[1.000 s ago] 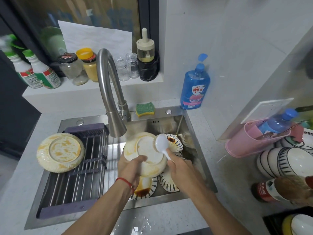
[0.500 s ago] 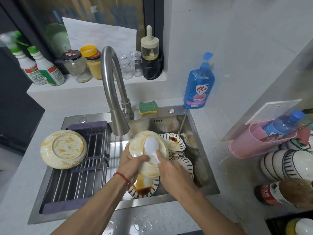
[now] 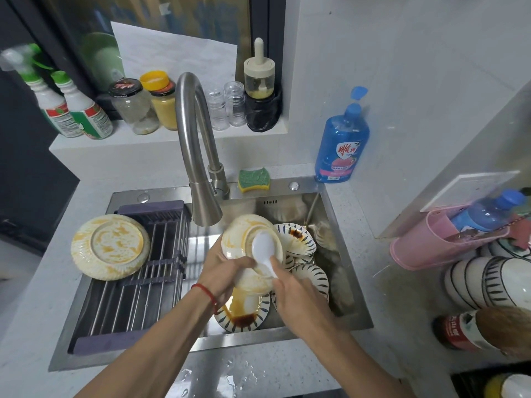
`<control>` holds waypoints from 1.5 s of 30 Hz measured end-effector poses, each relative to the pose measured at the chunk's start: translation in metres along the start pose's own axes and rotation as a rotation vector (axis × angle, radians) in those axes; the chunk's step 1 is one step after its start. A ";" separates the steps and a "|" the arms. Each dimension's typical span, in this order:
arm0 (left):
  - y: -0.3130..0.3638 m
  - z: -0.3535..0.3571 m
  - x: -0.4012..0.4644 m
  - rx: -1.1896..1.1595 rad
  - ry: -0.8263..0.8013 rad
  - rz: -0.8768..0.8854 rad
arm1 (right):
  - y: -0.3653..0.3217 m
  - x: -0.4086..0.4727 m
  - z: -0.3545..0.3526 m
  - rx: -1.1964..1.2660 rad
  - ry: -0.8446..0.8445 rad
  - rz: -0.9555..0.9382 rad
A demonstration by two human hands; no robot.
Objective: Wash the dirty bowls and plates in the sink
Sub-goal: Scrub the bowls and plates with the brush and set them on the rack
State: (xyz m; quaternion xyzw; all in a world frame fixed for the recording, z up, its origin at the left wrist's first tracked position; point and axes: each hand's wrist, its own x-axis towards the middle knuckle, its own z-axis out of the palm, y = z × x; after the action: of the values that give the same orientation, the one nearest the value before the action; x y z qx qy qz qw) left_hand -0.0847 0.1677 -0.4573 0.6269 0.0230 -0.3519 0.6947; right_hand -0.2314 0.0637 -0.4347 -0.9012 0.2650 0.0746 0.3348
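the left hand grips a yellow-stained plate by its lower left rim, fingers curled behind it and thumb over the front, holding it tilted over the sink just below the faucet spout. the right hand pinches the handle of a white spoon, whose bowl lies against the plate's face. a second ago the spoon's bowl sat at the plate's right edge, over a striped bowl; now it rests nearer the middle of the plate, and both hands sit a little closer together. the plate itself stays in much the same place under the spout.

beneath the hands, a striped dish with dark sauce lies in the sink basin, unchanged. more striped bowls are stacked to the right of the held plate, one with a dark sauce stain. a second stained plate still rests on the drying rack across the sink's left half, partly over the counter edge.

a green-and-yellow sponge sits on the sink's back ledge beside the faucet base, and a blue soap bottle stands on the counter to its right. jars and spray bottles line the sill behind. water drops lie on the counter at the front edge.
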 end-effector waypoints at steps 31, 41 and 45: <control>0.020 0.001 0.002 0.029 0.020 -0.036 | 0.013 0.012 -0.025 -0.149 0.065 0.040; 0.022 -0.006 0.000 0.056 -0.059 -0.032 | 0.009 0.014 -0.013 -0.142 0.104 -0.055; 0.029 -0.015 0.002 0.079 -0.069 -0.035 | 0.025 -0.006 -0.006 -0.178 0.001 -0.151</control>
State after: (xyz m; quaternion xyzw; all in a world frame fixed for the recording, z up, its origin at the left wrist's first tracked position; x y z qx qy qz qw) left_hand -0.0618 0.1793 -0.4365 0.6410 -0.0041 -0.3860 0.6634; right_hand -0.2494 0.0468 -0.4422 -0.9448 0.1888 0.0721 0.2580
